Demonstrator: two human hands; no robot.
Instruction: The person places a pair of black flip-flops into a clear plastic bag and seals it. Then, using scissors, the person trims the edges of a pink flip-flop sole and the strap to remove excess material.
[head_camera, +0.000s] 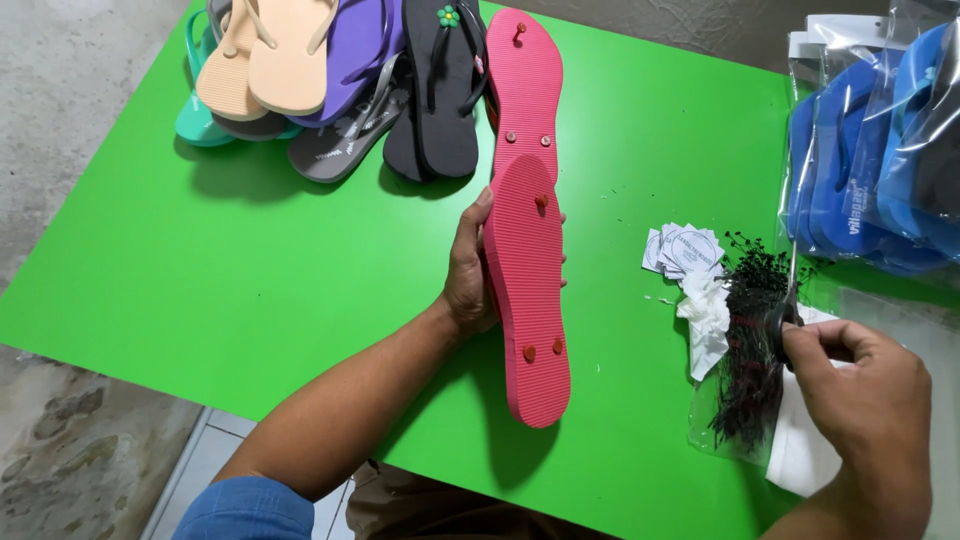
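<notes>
Gripping pink sandal (527, 290), left hand (470, 275) fingers wrapped; right hand (865, 390) fingers pinching scissors (787, 305).

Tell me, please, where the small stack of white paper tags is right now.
In the head view, the white paper tags lie on the green table, right of the pink sandal sole and just left of the bundle of black plastic fasteners.
</notes>
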